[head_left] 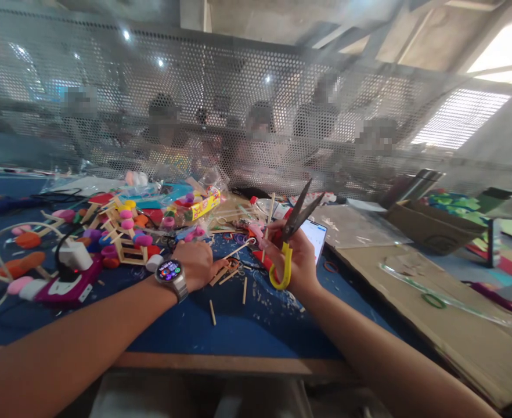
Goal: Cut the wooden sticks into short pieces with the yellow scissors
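My right hand (303, 261) is closed round a pair of scissors (298, 217) with yellow handles, their dark blades pointing up and slightly parted. A thin wooden stick (270, 217) stands upright by the same hand's fingers, apparently held there too. My left hand (195, 261), with a smartwatch (169, 271) on its wrist, lies low over the table, thumb stretched towards a small pile of cut wooden sticks (226, 275). Its other fingers are mostly hidden. Two short stick pieces (213, 312) (244, 290) lie nearer the front edge.
Left of my hands stands a small stick frame (132, 252) amid colourful clay tubs and lumps. A purple power strip (71, 284) holds a white charger (74, 260). A lit phone (317, 238) lies behind my right hand. Cardboard (395, 302) covers the right side; a perforated screen (221, 110) stands behind.
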`<state>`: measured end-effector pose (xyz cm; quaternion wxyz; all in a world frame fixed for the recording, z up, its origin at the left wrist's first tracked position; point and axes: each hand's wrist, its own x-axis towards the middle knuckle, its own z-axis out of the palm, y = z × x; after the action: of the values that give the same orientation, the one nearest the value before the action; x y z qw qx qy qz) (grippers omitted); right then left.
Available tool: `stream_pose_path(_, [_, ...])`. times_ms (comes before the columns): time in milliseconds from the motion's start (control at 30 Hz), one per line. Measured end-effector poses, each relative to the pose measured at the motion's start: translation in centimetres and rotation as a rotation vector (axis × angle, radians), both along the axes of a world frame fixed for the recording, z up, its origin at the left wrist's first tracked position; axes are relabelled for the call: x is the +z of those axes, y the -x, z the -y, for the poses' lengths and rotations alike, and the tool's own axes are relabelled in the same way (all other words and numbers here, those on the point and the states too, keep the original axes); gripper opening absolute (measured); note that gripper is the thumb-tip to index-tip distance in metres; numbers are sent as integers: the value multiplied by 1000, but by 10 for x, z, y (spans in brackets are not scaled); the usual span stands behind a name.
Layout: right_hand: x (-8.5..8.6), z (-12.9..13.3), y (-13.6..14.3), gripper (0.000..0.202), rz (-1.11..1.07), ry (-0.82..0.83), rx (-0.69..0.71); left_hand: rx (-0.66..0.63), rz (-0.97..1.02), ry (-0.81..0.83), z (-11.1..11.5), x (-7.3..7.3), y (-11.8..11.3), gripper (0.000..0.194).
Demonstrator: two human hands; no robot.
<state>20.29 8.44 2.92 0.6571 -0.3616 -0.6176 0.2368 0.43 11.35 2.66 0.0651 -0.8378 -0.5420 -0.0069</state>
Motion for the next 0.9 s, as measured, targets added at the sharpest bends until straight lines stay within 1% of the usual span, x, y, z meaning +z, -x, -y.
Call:
stream_pose_path(100, [1,0,0,25,-9,18,7,1,-5,13,3,5,-2,64])
stream_pose_path(200, [1,0,0,24,-20,33,5,-7,26,31,7,14,-5,64])
stream_pose_path(333, [1,-1,-1,24,-36,32,-3,-54,72,45,10,21,-9,60])
stream_pose_path(467, [1,-1,-1,23,-41,39,10,-152,66,38,10,19,-7,53])
stream_pose_path(567, [1,0,-1,23,-24,45,8,-174,103,29,10,16,-6,47])
stream_pose_path(700, [0,-1,0,21,11,39,-6,-193,276,95,11,15,-7,29])
stream_pose_path(900, [-1,0,-1,22,9,50,-6,-237,495,202,12,12,-9,25])
